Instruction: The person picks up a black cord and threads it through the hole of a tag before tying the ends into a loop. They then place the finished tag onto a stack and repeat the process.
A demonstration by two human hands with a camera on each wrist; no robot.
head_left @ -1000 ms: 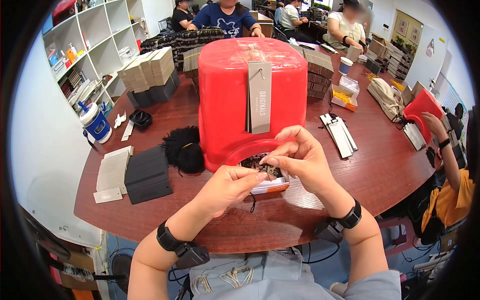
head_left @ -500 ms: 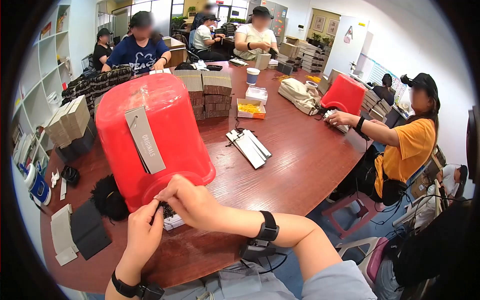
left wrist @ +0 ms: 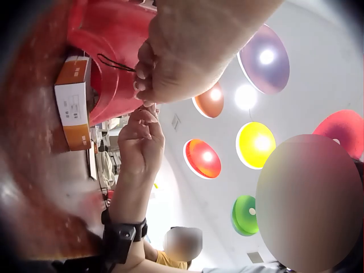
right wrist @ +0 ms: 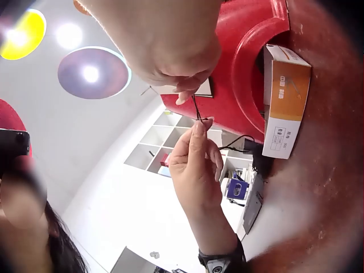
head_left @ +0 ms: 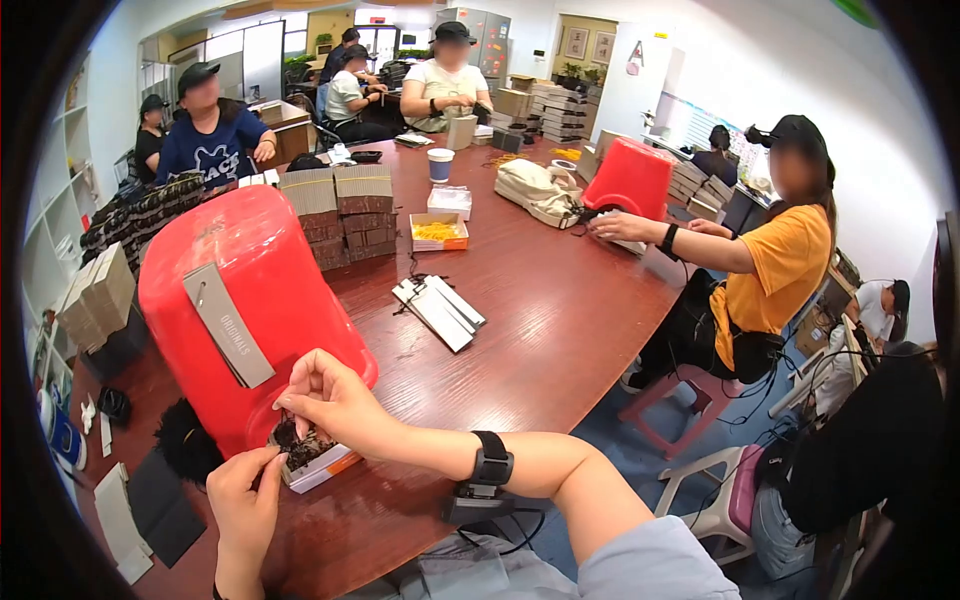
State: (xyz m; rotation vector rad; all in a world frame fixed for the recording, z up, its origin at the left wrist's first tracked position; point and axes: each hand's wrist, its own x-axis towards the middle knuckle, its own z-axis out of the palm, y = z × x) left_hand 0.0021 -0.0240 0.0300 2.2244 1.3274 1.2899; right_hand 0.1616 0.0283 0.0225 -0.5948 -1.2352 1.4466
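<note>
Between thumb and finger, my left hand (head_left: pixel 245 500) pinches a thin black cord (right wrist: pixel 197 107); a loop of it trails beside that hand in both wrist views. My right hand (head_left: pixel 335 405) is just above, its fingertips on the upper end of the cord, which stretches over the short gap. Right behind the hands, a small white and orange box (right wrist: pixel 289 102) filled with dark little pieces sits at the opening in the rim of an upturned red bucket (head_left: pixel 250 310). A grey tag reading ORIGINALS (head_left: pixel 228 325) lies against the bucket's side.
Left of the bucket are a black tassel bundle (head_left: pixel 185 440) and stacks of cards (head_left: pixel 122 525). White tags with black cords (head_left: pixel 440 310) and a box of yellow pieces (head_left: pixel 438 232) lie to the right. A person in orange (head_left: pixel 785 270) works at the table's right edge.
The head view has swung to the right, so the bucket and hands appear farther left. My hands, close together half a second ago, now stand slightly apart, with the right one higher.
</note>
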